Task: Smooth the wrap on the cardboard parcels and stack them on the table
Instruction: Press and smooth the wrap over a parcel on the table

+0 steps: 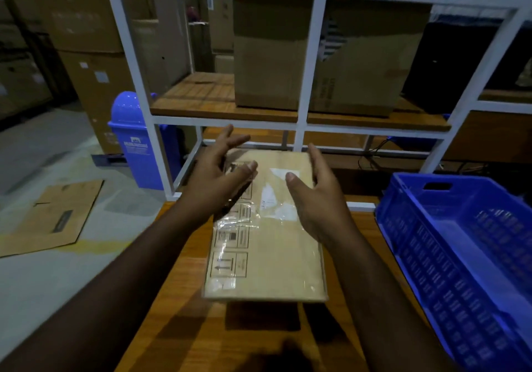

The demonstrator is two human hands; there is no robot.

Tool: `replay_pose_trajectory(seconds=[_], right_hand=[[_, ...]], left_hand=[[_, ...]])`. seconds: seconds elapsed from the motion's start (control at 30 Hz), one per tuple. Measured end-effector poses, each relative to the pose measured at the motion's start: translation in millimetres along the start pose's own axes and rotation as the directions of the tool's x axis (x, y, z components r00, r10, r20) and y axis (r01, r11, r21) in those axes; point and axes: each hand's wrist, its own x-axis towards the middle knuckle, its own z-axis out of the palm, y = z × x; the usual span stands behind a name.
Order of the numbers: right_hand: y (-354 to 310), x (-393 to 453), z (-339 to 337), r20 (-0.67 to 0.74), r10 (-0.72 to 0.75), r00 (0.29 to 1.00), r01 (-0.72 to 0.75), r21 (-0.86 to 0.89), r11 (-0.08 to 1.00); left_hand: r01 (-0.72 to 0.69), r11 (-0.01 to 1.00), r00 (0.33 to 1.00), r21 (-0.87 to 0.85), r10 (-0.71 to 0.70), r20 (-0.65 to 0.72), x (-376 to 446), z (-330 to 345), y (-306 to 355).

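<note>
— At the centre of the frame, what are your hands doing?

— Your left hand (221, 175) is spread, fingers straight and fanned, above the upper left corner of the parcel (267, 242). Your right hand (312, 196) is also open, palm turned inward along the parcel's upper right edge. Neither grips anything; whether they touch the wrap cannot be told from here.

— Where does the parcel lie, and how many do you see?

— One flat rectangular cardboard parcel, lying on the wooden table (184, 299) at mid-frame, its long side running away from you. Glossy clear film covers it, wrinkled along the left side over a column of printed handling symbols. A white label sits near the upper middle.

— And around it?

— One blue plastic crate (449, 245) with perforated walls stands at the right of the frame, just beside the parcel. Two tall brown cartons (270, 54) stand on the white-framed shelf (312, 63) at the top. One blue lidded bin (138, 141) stands at the left, and one flattened cardboard sheet (54, 216) lies on the floor at the lower left.
</note>
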Motion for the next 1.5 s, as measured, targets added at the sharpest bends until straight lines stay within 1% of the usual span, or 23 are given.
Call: replay_pose_trajectory(seconds=[0.07, 0.13, 0.17, 0.23, 0.27, 0.3, 0.37, 0.43, 0.53, 0.63, 0.73, 0.8, 0.87, 0.9, 0.97, 1.07, 1.13, 1.2, 1.23, 1.3, 1.37, 1.43, 1.5], right_hand=[[-1, 13, 2, 0.033, -0.007, 0.999, 0.016, -0.306, 0.952], [-1, 21, 9, 0.094, 0.031, 0.995, 0.024, -0.529, 0.848], [-1, 23, 12, 0.126, 0.029, 0.992, 0.057, -0.628, 0.776], [-2, 20, 15, 0.186, -0.079, 0.979, 0.197, -0.788, 0.584], [-2, 19, 15, 0.231, -0.133, 0.964, 0.266, -0.805, 0.530], [-2, 16, 14, 0.287, -0.134, 0.949, 0.313, -0.790, 0.527], [5, 9, 13, 0.410, -0.047, 0.911, 0.363, -0.741, 0.565], [12, 12, 11, 0.468, 0.027, 0.883, 0.387, -0.760, 0.522], [3, 33, 10, 0.461, 0.127, 0.879, 0.334, -0.781, 0.527], [-11, 48, 13, 0.431, 0.186, 0.883, 0.290, -0.812, 0.507], [-12, 34, 25, 0.327, 0.044, 0.944, 0.262, -0.825, 0.500], [-10, 17, 27, 0.284, -0.076, 0.956, 0.279, -0.798, 0.535], [-10, 2, 22, 0.267, -0.072, 0.961, 0.258, -0.772, 0.581], [-9, -4, 18, 0.282, -0.033, 0.959, 0.250, -0.784, 0.569], [-7, -11, 14, 0.336, 0.048, 0.940, 0.266, -0.816, 0.513], [-8, -8, 14, 0.352, 0.060, 0.934, 0.277, -0.820, 0.500], [-14, -3, 15, 0.365, 0.069, 0.928, 0.291, -0.830, 0.475], [-19, -2, 11, 0.393, 0.050, 0.918, 0.332, -0.832, 0.444], [-20, -4, 8, 0.403, 0.033, 0.914, 0.346, -0.821, 0.454], [-20, -14, 2, 0.396, 0.040, 0.917, 0.316, -0.786, 0.532], [-16, -25, -1, 0.387, 0.125, 0.914, 0.254, -0.784, 0.567], [-15, -26, -1, 0.369, 0.209, 0.906, 0.205, -0.814, 0.544], [-20, -23, -2, 0.383, 0.231, 0.894, 0.210, -0.815, 0.541]], left_hand=[[0.070, 0.967, 0.986, 0.246, -0.105, 0.132, 11, 7, 1], [0.062, 0.870, 0.958, 0.489, -0.189, 0.214, 15, 16, -2], [0.038, 0.829, 0.953, 0.558, -0.197, 0.228, 16, 17, -5], [-0.029, 0.768, 0.945, 0.640, -0.187, 0.268, 16, 12, -10], [-0.060, 0.758, 0.937, 0.650, -0.182, 0.298, 13, 8, -13], [-0.082, 0.766, 0.926, 0.638, -0.178, 0.334, 8, 5, -17], [-0.119, 0.791, 0.907, 0.601, -0.160, 0.390, -3, 1, -25], [-0.143, 0.782, 0.904, 0.607, -0.147, 0.402, -7, 1, -33], [-0.115, 0.775, 0.902, 0.622, -0.180, 0.391, 10, 3, -33], [-0.004, 0.820, 0.927, 0.572, -0.212, 0.310, 27, -2, -26], [-0.041, 0.807, 0.913, 0.589, -0.209, 0.351, 30, -11, -29], [-0.089, 0.835, 0.936, 0.543, -0.115, 0.331, 19, -13, -28], [-0.135, 0.875, 0.964, 0.465, 0.008, 0.264, 7, -15, -29], [-0.146, 0.884, 0.965, 0.445, 0.027, 0.262, 2, -16, -31], [-0.133, 0.886, 0.941, 0.444, -0.028, 0.338, -4, -20, -37], [-0.139, 0.865, 0.897, 0.482, -0.095, 0.431, -4, -21, -40], [-0.160, 0.846, 0.903, 0.508, -0.082, 0.422, -5, -17, -35], [-0.201, 0.824, 0.930, 0.529, -0.009, 0.366, -9, -14, -26], [-0.226, 0.824, 0.940, 0.519, 0.045, 0.338, -13, -14, -24], [-0.255, 0.851, 0.938, 0.459, 0.102, 0.331, -24, -14, -24], [-0.231, 0.877, 0.922, 0.422, 0.059, 0.382, -31, -16, -26], [-0.228, 0.862, 0.894, 0.453, 0.001, 0.448, -31, -19, -25], [-0.244, 0.838, 0.859, 0.487, -0.047, 0.510, -30, -24, -20]])
